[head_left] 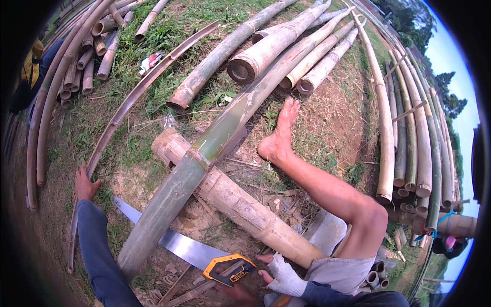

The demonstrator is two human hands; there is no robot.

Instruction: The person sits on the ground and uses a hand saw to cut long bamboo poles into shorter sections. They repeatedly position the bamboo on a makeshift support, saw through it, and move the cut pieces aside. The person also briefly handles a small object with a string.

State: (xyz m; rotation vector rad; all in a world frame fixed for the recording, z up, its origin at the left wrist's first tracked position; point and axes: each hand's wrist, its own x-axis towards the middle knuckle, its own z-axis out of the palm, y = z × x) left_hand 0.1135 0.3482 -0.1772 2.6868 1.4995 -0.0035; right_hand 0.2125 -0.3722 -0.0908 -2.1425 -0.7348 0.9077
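Your bare left hand (87, 184), fingers splayed, rests on the long brown split-bamboo strip (123, 109) at left; it's probably light and springy, best gripped clear of its cut edges. Your white-gloved right hand (284, 276), fingers apart, sits beside the yellow-and-black-handled steel handsaw (193, 248).

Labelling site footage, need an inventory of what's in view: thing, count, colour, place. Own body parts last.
Thick log: 1, tan, centre.
Green pole: 1, green, across the thick log.
Handsaw: 1, silver, orange and black, passing beneath the green pole.
Split strip: 1, brown, left.
Loose poles: several, tan and greenish, top centre.
Long poles: at least 2, brown, far left.
Cut tubes: many, tan-grey, upper left.
Stacked poles: many, green and tan, right.
Wrapper-like scrap: 1, red and white, upper left.
Trees: several, green, upper right.
Left hand: 1, bare, at the split strip.
Right hand: 1, white-gloved, beside the handsaw.
Leg: 1, bare, right of centre.
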